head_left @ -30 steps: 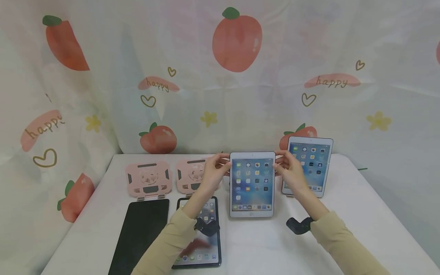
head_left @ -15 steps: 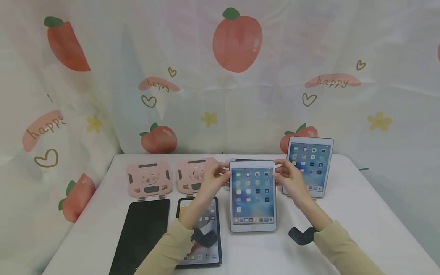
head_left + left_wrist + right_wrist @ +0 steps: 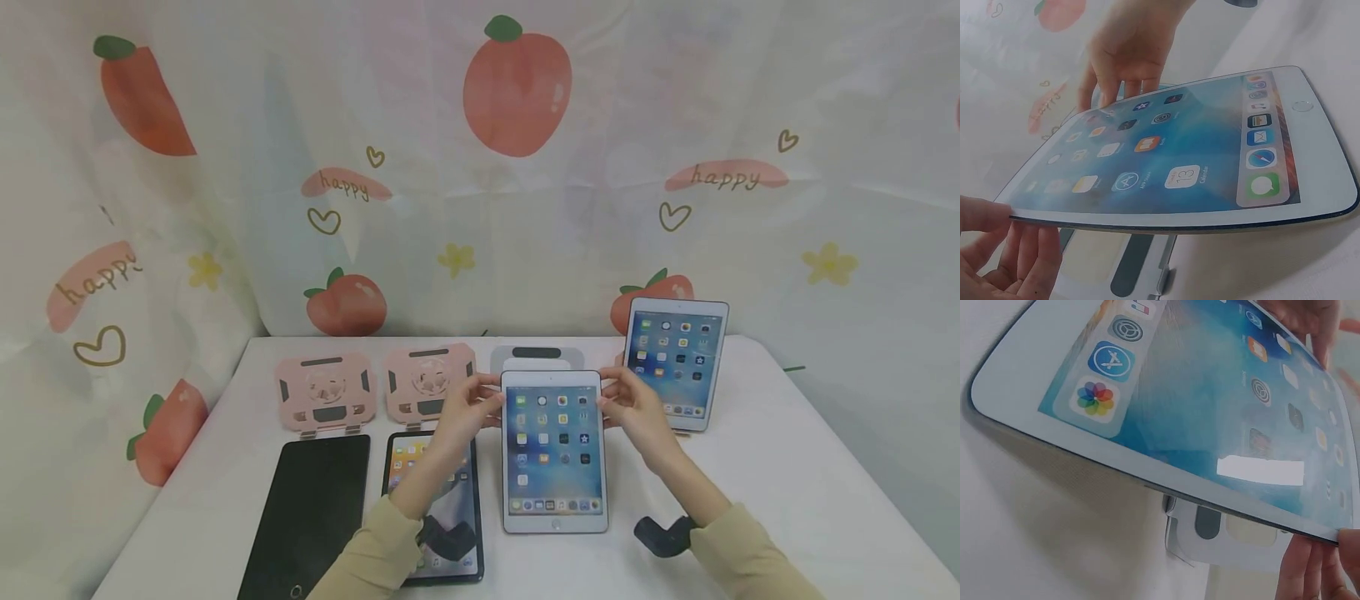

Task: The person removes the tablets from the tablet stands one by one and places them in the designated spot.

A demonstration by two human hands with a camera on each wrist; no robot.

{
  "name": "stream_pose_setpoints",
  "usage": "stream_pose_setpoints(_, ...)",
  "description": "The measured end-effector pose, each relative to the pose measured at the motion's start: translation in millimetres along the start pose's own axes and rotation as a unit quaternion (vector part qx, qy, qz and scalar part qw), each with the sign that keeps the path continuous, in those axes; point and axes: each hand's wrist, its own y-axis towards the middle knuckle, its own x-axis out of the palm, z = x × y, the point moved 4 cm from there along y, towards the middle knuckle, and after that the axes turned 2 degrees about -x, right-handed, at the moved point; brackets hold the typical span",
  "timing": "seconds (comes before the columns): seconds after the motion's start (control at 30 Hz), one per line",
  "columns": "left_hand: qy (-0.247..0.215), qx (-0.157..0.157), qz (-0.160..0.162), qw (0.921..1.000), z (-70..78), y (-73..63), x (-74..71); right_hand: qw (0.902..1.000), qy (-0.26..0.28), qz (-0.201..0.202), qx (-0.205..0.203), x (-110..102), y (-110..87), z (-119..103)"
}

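A white tablet (image 3: 555,454) with a lit home screen is held between my two hands, its top edge raised and its home-button end nearer me. My left hand (image 3: 468,408) pinches its left edge near the top, thumb in front and fingers behind. On the opposite edge my right hand (image 3: 636,410) pinches the same way. Behind the tablet stands a light grey tablet stand (image 3: 537,357), mostly hidden in the head view. The left wrist view shows part of that stand (image 3: 1107,262) below the tablet, as does the right wrist view.
Two pink stands (image 3: 326,387) are at the back left. In front of them lie a dark tablet (image 3: 311,500) and a black-framed tablet (image 3: 468,533), partly under my left forearm. Another white tablet (image 3: 678,358) leans upright at the back right. A printed cloth (image 3: 517,208) hangs behind the table.
Both hands have drawn the white tablet down and toward me, away from the grey stand, whose upper part now shows behind it. The other tablets and stands stay put.
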Motion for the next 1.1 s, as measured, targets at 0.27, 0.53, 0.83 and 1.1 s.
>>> stream_pose_setpoints(0.27, -0.013, -0.014, -0.004, 0.9998, -11.9, -3.4, 1.2, 0.9998, -0.008, -0.012, 0.010, 3, -5.4, 8)
stream_pose_setpoints(0.53, -0.020, -0.043, -0.003, 0.9989, -25.1, -6.2, 2.1, 0.9990, -0.008, -0.028, 0.034, 7, -10.3, 19)
stream_pose_setpoints(0.83, -0.020, -0.061, -0.003, 0.9979, -36.4, -7.5, 1.4, 0.9973, 0.004, -0.041, 0.061, 13, -16.6, 29)
stream_pose_setpoints(1.1, -0.009, -0.075, -0.005, 0.9971, -42.0, -10.3, 0.6, 0.9949, 0.012, -0.058, 0.082, 18, -18.8, 37)
